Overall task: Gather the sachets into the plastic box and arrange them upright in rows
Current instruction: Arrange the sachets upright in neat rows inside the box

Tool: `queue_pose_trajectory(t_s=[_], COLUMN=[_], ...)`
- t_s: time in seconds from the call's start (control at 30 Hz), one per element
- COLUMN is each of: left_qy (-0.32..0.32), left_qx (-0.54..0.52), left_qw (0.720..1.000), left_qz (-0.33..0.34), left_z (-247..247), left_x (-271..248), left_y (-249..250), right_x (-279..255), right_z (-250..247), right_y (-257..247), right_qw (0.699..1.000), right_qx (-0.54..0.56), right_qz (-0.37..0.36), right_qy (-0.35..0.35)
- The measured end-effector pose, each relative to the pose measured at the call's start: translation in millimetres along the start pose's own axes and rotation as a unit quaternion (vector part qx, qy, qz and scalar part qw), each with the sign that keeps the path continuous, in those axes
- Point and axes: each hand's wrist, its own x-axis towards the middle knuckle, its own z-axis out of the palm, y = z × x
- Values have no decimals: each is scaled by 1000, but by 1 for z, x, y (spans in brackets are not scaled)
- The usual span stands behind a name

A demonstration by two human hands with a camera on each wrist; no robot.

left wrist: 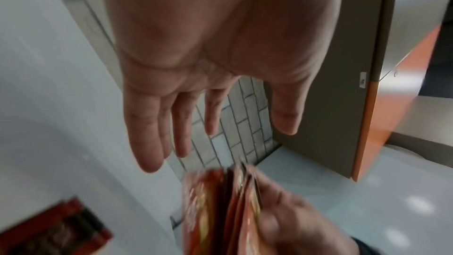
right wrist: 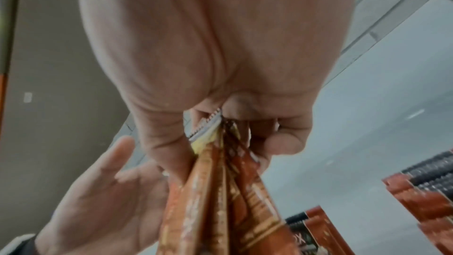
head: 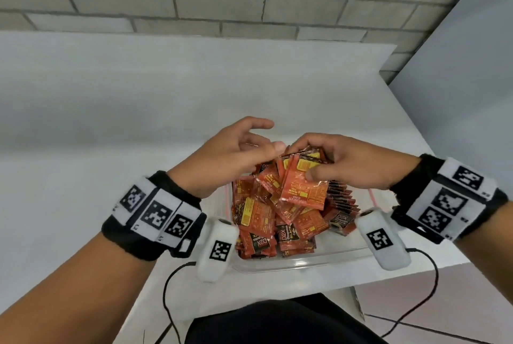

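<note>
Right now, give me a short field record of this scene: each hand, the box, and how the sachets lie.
left hand: open, fingers spread, holding nothing
right hand: pinches a fanned bundle of orange foil sachets above the box
clear plastic box: on the white table, near its front edge
loose sachets: jumbled heap inside the box
upright row: standing along the right side

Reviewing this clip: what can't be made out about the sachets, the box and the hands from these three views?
- Count in the bunch of sachets held by the right hand: overlapped in the head view, blurred in both wrist views.
- Plastic box far rim: hidden by both hands.
- Small sachet print: too small.
- Whether the left hand touches the bunch: unclear.
</note>
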Motion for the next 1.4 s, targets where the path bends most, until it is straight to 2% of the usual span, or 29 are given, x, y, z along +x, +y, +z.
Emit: queue_pose_trajectory(t_s=[0.07, 0.13, 0.27, 0.4, 0.47, 0.57, 0.67, 0.73, 0.87, 1.03, 1.2, 1.27, 1.4], left_qy=[-52, -97, -155, -195, -180, -136, -98, -90, -102, -84, -69, -53, -45], left_qx=[-34, -117, -316, -328, -343, -385, -422, -446, -470, -463, -455, -452, -441], left_qw=[998, 987, 928, 917, 914, 903, 892, 882, 871, 877, 883, 886, 894], left_qz=[-16, -51, -122, -116, -120, -132, -131, -126, -102, -97, -95, -93, -61], left_z=[17, 33, 49, 58, 61, 64, 64, 65, 64, 65, 68, 67, 68], left_x=[7, 14, 23, 30, 34, 39, 41, 42, 43, 45, 46, 47, 48], left_y=[0, -4, -11, -16, -18, -20, -22, -24, -27, -26, -27, -29, -32], right_x=[-5, -8, -12, -16, -14, -12, -15, -15, -13, -15, -16, -16, -15], right_z=[-3, -5, -5, -3, 1, 2, 6, 11, 12, 7, 5, 6, 11], right_y=[-2, -3, 3, 7, 10, 15, 18, 23, 29, 34, 37, 37, 37], right_qw=[999, 998, 999, 997, 990, 966, 947, 940, 940, 946, 899, 890, 913], right_qx=[25, 46, 21, -38, -81, -117, -71, -47, 54, 109, 232, 256, 221], right_qz=[-25, -34, -30, -47, -73, -90, -64, -50, -69, -57, -36, -32, -16], right_qy=[20, 34, 39, 50, 92, 214, 307, 334, 329, 301, 369, 377, 341])
